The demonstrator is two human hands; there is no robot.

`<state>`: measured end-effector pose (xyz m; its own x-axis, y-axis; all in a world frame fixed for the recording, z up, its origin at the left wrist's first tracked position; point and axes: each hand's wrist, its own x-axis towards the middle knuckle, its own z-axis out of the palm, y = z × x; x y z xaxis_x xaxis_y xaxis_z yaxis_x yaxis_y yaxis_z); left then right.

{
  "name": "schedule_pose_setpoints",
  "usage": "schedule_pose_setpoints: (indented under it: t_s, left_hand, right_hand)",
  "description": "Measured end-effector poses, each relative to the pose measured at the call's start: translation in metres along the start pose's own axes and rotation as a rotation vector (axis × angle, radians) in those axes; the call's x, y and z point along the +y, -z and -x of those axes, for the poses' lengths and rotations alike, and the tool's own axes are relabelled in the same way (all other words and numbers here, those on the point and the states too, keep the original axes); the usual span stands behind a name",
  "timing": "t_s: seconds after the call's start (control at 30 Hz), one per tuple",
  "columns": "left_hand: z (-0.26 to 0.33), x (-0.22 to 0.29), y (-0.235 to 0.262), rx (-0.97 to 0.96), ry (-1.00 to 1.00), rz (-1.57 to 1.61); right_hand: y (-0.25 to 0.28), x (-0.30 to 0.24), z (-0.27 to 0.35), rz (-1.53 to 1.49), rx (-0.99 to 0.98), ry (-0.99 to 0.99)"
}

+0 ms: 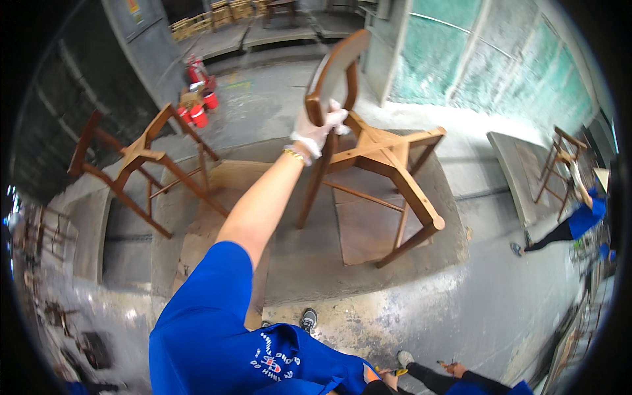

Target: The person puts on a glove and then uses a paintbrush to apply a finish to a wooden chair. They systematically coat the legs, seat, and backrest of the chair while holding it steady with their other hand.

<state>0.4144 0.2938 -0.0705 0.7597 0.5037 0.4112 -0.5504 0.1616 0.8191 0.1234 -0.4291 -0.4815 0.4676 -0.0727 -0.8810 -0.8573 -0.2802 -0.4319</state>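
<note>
My left hand [321, 131], in a thin white glove, is closed round the upright of a brown wooden chair [395, 168], just under its curved backrest. This chair has no seat panel, so its crossed seat braces show. It stands tilted on a low grey platform [309, 270]. Beyond my right sleeve [355, 368], at the lower edge, a bit of bare skin shows beside a small yellow thing [399, 372]. My right hand's fingers cannot be made out there. Left of my arm is a second seatless chair frame [141, 155], leaning on the same platform.
Red buckets [199, 116] and a red fire extinguisher [195, 69] stand by the left wall. A co-worker in blue [586, 217] handles another chair [559, 168] at far right. Another person's hand [454, 370] and dark legs are close at lower right. More chairs line the left edge.
</note>
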Motion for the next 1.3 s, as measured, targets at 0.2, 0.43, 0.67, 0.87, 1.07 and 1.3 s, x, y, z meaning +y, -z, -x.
schedule_pose_setpoints:
  t_s: [0.2, 0.43, 0.67, 0.87, 1.07, 1.3]
  left_hand:
    - [-0.008, 0.025, 0.025, -0.030, 0.159, -1.142]
    - [0.128, 0.088, 0.150, 0.080, 0.000, -1.084]
    - [0.280, 0.222, 0.418, 1.165, 0.012, -0.784]
    - [0.276, 0.359, 0.588, 1.322, 0.013, -1.126]
    - [0.209, 0.404, 0.682, 0.825, -0.043, -0.737]
    - [0.194, 0.398, 0.659, 0.951, -0.130, -0.552]
  right_hand:
    - [-0.081, -0.014, -0.062, 0.490, 0.007, 0.356]
    - [-0.153, -0.119, -0.104, 0.178, -0.064, 0.655]
    - [-0.273, -0.174, -0.055, 0.040, -0.225, 0.787]
    - [-0.321, -0.080, -0.002, 0.274, -0.081, 0.571]
    - [-0.330, 0.096, 0.023, -0.581, 0.095, 0.266]
    - [-0.311, 0.243, 0.071, -0.020, 0.189, 0.409]
